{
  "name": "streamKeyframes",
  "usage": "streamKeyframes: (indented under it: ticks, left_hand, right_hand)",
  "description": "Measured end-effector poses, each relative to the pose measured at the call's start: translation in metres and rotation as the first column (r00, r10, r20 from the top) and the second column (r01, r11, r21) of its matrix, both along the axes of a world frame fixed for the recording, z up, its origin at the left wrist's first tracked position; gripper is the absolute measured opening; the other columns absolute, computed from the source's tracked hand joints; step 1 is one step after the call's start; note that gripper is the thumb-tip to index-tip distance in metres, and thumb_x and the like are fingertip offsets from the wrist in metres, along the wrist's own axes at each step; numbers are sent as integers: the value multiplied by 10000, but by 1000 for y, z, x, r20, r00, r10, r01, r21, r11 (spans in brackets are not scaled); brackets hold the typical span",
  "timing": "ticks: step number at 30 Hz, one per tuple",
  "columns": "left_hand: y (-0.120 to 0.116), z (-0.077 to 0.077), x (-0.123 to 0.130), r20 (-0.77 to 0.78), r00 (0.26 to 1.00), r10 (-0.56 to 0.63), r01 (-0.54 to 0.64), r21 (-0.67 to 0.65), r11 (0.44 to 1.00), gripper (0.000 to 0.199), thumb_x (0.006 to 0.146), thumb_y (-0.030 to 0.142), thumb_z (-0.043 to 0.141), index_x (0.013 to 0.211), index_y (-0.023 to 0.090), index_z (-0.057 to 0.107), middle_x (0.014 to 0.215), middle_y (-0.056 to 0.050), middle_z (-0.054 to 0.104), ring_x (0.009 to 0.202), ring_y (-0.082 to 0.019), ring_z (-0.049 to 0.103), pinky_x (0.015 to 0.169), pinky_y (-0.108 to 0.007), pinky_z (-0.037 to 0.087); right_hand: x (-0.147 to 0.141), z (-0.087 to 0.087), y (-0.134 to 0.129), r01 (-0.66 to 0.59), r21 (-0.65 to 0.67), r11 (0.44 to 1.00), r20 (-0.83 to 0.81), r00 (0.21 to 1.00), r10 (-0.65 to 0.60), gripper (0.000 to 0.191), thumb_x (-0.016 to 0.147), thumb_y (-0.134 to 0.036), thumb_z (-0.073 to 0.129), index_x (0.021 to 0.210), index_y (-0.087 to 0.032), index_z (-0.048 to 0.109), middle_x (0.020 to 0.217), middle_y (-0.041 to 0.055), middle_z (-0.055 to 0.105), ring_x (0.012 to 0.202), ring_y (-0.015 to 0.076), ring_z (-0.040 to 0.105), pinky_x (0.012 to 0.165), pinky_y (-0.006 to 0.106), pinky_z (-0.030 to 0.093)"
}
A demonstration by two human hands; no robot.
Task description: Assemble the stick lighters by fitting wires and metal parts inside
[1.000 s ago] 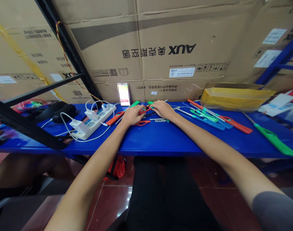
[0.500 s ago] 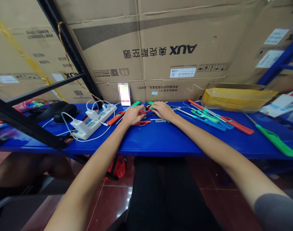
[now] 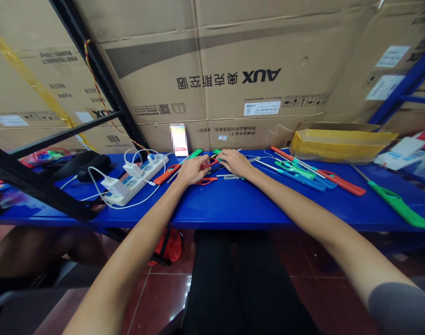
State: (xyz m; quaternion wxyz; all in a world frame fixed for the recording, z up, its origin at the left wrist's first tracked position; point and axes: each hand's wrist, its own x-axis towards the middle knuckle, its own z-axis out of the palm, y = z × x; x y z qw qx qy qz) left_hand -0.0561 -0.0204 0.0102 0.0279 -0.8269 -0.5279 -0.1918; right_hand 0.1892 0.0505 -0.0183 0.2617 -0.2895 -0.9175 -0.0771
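Left hand [image 3: 194,170] holding a red lighter part [image 3: 214,162] in its fingers, right hand [image 3: 235,162] bending over the other end, its grip being too hidden to tell

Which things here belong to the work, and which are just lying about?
Likely part of the work:
Red plastic piece, between the left hand and right hand
Orange-red plastic loop, beside the left hand
Long green plastic-handled rod, far right

Probably just lying about:
White plastic power strip
Yellow-taped cardboard box
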Motion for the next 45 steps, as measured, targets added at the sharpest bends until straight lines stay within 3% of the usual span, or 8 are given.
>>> streamKeyframes:
  ticks: [10,18,27,31,38,41,45]
  left_hand:
    - [-1,-1,-2,-53,999,-11,12,13,1000,344,1046,377,634,1367,269,695,1301,-112,762,1203,-370,716,902,-437,556]
    - [0,0,1,-25,999,31,-30,18,999,159,1012,357,686,1144,269,705,1083,-77,780,1083,-347,748,846,-422,545]
    - [-2,-1,0,-33,999,13,-12,12,1000,291,1040,368,651,1312,269,686,1210,-109,769,1147,-360,738,890,-430,552]
    - [1,0,0,-25,999,28,-28,4,1000,256,1022,375,670,1250,262,699,1181,-103,781,1148,-365,744,901,-426,552]
    - [3,2,-9,21,995,94,-94,-5,996,248,1005,382,682,1231,283,703,1149,-85,804,1090,-367,765,882,-427,550]
    - [7,-1,-12,36,998,49,-48,-31,998,260,1007,381,676,1249,290,711,1180,-82,796,1107,-355,761,894,-422,557]
    - [12,-8,-12,36,994,-99,101,-69,993,317,1039,402,617,1294,262,745,1202,-104,766,1122,-335,742,973,-455,576]
  right_hand:
    - [-4,-2,0,-4,56,998,26,1000,2,305,1101,-140,549,1311,-173,768,1281,161,791,1114,300,718,1037,482,564]
    - [-5,-1,-2,15,41,999,25,1000,-16,311,1099,-129,550,1316,-174,768,1283,158,792,1110,300,726,1037,478,562]
    - [-5,2,-1,15,15,1000,15,1000,-15,311,1084,-123,566,1313,-167,772,1253,179,786,1135,320,723,1042,492,563]
    - [-4,1,-1,-4,12,1000,8,1000,4,322,1082,-151,561,1337,-170,757,1276,171,782,1157,319,709,1067,505,560]
    - [6,14,-6,-4,26,1000,-226,974,10,370,1078,-165,508,1381,-191,719,1357,162,751,1280,342,657,1133,536,525]
    - [11,16,-5,32,40,999,-268,963,-20,329,1079,-165,486,1297,-198,729,1274,156,760,1190,340,655,1087,526,526]
    - [13,9,2,18,36,999,-189,982,-11,279,1052,-174,510,1201,-193,745,1219,151,758,1132,327,641,1068,498,521]
